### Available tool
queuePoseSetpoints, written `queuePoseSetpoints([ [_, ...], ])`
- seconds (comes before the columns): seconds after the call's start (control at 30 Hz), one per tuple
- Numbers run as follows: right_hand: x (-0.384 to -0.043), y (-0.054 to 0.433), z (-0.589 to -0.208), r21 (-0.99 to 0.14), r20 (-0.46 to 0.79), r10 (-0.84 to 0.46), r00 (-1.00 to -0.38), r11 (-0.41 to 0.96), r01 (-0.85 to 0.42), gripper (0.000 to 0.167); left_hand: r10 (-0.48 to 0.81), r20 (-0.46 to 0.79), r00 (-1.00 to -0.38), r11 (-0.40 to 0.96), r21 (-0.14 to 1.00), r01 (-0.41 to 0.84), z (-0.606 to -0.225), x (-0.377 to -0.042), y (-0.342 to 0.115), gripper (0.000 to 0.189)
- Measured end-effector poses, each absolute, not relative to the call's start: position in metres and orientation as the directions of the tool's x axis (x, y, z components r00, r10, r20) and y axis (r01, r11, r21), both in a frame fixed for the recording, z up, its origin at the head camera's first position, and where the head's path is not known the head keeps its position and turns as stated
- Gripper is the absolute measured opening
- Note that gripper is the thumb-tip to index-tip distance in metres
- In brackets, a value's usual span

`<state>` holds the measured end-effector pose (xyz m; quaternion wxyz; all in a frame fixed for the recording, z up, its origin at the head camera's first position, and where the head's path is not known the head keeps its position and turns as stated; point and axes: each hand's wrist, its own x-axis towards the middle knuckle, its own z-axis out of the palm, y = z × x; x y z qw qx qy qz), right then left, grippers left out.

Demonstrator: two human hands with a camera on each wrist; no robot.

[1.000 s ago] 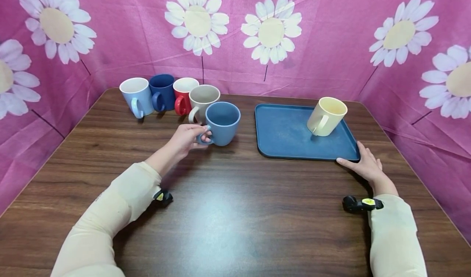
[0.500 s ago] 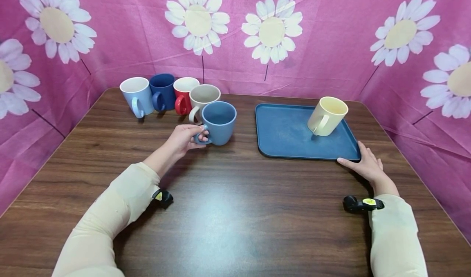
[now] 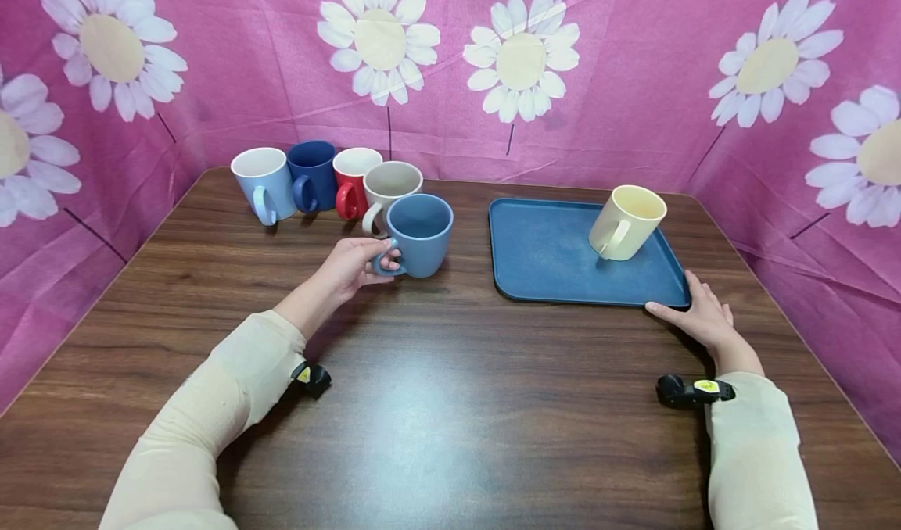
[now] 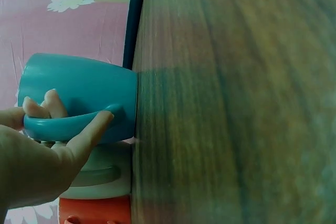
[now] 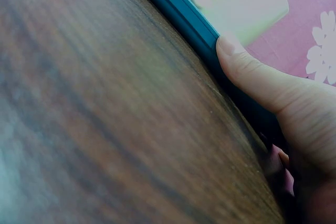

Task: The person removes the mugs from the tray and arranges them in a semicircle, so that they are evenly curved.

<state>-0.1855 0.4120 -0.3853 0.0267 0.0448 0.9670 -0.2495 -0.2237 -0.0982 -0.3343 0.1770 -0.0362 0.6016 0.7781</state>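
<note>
Standing on the table beside the grey mug [image 3: 389,184], the blue-grey mug [image 3: 425,241] has its handle [image 4: 68,124] held by my left hand [image 3: 352,266]. In the left wrist view, fingers curl through the handle and the thumb lies along it. My right hand [image 3: 704,315] rests at the near right corner of the blue tray [image 3: 542,280], fingers spread fairly straight. Its thumb [image 5: 247,69] touches the tray's rim in the right wrist view; the other fingers are mostly hidden there. A yellow mug [image 3: 622,229] stands on the tray's right part.
A light blue mug [image 3: 266,186], a dark blue mug [image 3: 312,178] and a red mug [image 3: 352,182] stand in a row at the table's back left. A pink flowered cloth [image 3: 450,69] hangs behind the wooden table [image 3: 493,405].
The blue-grey mug has shifted slightly left with my left hand over the first half second, then stayed put. The right hand and the tray have hardly moved.
</note>
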Motion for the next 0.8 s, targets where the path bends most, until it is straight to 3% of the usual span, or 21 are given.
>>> queuePoseSetpoints([
  [0.2, -0.185, 0.413, -0.386, -0.487, -0.076, 0.071, -0.995, 0.868, 0.099, 0.099, 0.198, -0.228, -0.953, -0.058, 0.968, -0.244, -0.333, -0.221, -0.101, 0.032],
  [0.43, -0.186, 0.412, -0.385, -0.494, -0.073, 0.069, -0.995, 0.864, 0.096, 0.099, 0.162, -0.116, -0.98, 0.087, 0.991, -0.103, -0.329, -0.221, -0.108, 0.032],
  [0.63, -0.187, 0.412, -0.385, -0.49, -0.074, 0.068, -0.995, 0.866, 0.096, 0.098, 0.15, -0.015, -0.989, 0.345, 0.938, 0.038, -0.317, -0.219, -0.112, 0.036],
  [0.8, -0.186, 0.412, -0.385, -0.491, -0.077, 0.068, -0.995, 0.866, 0.097, 0.098, 0.149, 0.095, -0.984, 0.448, 0.881, 0.152, -0.302, -0.22, -0.113, 0.041],
])
